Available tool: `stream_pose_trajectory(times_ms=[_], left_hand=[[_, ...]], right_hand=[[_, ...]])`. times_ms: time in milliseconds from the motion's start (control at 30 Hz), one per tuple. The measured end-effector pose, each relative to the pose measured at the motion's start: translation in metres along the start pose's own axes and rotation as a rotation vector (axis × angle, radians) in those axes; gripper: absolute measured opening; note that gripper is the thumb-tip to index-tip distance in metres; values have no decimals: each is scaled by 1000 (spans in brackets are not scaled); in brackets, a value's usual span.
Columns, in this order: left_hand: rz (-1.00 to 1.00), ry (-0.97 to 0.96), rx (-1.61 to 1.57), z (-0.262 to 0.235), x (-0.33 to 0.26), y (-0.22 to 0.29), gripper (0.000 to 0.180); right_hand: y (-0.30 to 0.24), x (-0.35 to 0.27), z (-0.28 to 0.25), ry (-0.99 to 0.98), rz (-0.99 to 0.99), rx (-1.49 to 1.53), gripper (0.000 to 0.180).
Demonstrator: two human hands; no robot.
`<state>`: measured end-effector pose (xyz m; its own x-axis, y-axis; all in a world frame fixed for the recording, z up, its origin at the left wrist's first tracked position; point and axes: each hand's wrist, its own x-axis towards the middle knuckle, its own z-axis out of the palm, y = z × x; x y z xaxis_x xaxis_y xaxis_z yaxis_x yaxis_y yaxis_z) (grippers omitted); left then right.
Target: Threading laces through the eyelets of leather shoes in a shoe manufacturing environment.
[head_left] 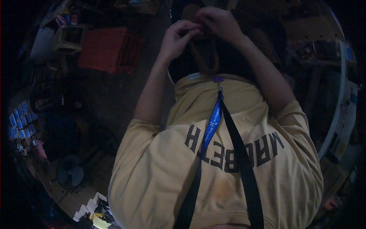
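A person in a tan T-shirt (160, 179) works in dim light, both hands at a brown strap loop (209, 70) that extends from the grip toward the body. Thumb and fingers of the left hand (178, 37) draw together, apparently pinching the strap's upper end; the right hand (223, 24) curls beside it, its fingertips too shadowed to tell whether they close. The band looks light, supple and hard to break, with little slip, and is probably best held near its upper ends, where it should twist least. Left of the grip, a red plastic crate (100, 49) shows a slatted side, contents unreadable; farther left, a pale-framed bin (58, 45) has a dark interior.
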<state>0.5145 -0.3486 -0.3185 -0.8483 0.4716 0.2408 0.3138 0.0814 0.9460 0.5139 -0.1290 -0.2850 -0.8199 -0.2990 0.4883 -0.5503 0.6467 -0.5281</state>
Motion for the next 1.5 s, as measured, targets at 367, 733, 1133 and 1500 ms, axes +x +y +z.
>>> stream_pose_trajectory(times_ms=[367, 733, 1133, 1500], left_hand=[[44, 122, 80, -2, 5, 24, 18], [9, 168, 161, -10, -4, 25, 14], [23, 107, 133, -14, -5, 28, 19], [0, 36, 59, 6, 5, 25, 19]], right_hand=[[-35, -23, -24, 73, 79, 64, 34], [-41, -20, -3, 32, 280, 157, 25], [-30, -31, -6, 49, 288, 357, 26], [-25, -28, -4, 123, 416, 639, 29]])
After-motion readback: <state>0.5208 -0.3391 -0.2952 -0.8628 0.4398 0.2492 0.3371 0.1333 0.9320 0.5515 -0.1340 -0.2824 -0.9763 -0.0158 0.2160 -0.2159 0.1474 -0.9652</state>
